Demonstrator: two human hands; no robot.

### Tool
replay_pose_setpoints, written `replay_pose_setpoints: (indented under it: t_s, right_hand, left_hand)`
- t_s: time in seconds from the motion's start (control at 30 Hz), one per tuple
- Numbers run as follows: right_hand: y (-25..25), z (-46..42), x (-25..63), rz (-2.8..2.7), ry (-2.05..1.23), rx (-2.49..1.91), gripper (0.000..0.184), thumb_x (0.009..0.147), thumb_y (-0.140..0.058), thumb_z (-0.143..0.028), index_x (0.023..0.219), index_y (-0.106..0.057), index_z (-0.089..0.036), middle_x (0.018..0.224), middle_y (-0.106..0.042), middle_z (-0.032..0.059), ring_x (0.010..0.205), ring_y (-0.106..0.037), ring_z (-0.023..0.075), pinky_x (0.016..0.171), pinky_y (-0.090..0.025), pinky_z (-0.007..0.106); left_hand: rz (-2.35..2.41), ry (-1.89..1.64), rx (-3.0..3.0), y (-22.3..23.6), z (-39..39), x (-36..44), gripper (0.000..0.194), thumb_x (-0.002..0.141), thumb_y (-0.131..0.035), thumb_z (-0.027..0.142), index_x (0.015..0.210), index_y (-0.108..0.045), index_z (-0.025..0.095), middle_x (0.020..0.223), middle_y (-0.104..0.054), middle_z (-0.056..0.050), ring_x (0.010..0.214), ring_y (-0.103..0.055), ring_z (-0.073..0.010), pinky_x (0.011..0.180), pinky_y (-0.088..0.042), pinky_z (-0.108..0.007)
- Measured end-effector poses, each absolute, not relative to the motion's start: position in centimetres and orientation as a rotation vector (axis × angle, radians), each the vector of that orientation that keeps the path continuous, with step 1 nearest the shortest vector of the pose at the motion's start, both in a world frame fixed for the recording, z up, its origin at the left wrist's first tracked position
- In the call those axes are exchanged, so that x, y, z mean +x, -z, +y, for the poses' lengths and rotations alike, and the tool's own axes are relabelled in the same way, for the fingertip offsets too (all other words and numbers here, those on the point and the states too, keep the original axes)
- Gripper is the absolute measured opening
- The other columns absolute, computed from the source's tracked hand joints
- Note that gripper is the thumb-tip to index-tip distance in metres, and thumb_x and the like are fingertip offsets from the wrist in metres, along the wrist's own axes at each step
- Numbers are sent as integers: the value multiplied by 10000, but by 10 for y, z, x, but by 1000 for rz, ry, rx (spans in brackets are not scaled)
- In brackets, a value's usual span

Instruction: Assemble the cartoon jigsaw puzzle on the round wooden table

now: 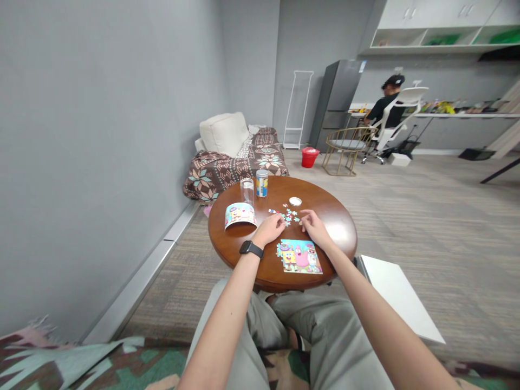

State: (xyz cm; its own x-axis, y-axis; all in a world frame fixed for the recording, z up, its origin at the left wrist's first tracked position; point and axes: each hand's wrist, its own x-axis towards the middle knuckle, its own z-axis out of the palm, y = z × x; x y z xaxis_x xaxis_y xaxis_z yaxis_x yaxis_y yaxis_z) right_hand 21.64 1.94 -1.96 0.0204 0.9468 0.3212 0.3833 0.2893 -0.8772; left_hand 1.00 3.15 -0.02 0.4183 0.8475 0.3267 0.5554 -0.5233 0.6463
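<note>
A mostly joined jigsaw puzzle (300,257) with cartoon figures lies near the front edge of the round table, its left side ragged. Beyond it is a small heap of loose puzzle pieces (289,215). My left hand (270,229), wearing a black watch (251,249), rests left of this heap with its fingers drawn together; whatever they hold is too small to make out. On the heap's right side, my right hand (315,227) has its thumb and forefinger apart beside a loose piece. A curved picture sheet (240,215) stands on the table to the left.
On the brown table (325,201) stand a clear glass (247,190), a printed can (262,183) and a round white lid (295,201). A covered sofa (260,154) is behind. A person (388,111) sits farther back at right. A white panel (398,295) lies right of the table.
</note>
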Motion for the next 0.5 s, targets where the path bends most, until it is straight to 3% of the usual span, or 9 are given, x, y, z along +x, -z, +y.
replay_pose_setpoints:
  t_s: [0.17, 0.5]
  right_hand:
    - [23, 21, 216, -1490, -821, -1214, 324, 718, -516, -208, 1042, -506, -224, 826, -635, -13, 638, -652, 144, 701, -534, 323]
    - [27, 25, 215, -1373, -920, -1131, 376, 665, -700, -330, 980, -525, -223, 801, -648, 6, 685, -689, 174, 671, -551, 320]
  left_hand:
    - [1159, -888, 2175, -2, 28, 10, 71, 807, -563, 123, 807, -554, 193, 748, -608, 11, 693, -557, -144, 683, -433, -259]
    - [1167, -888, 2276, 0, 31, 8, 149, 730, -561, 55, 807, -555, 183, 771, -577, 5, 710, -531, -141, 693, -436, -257]
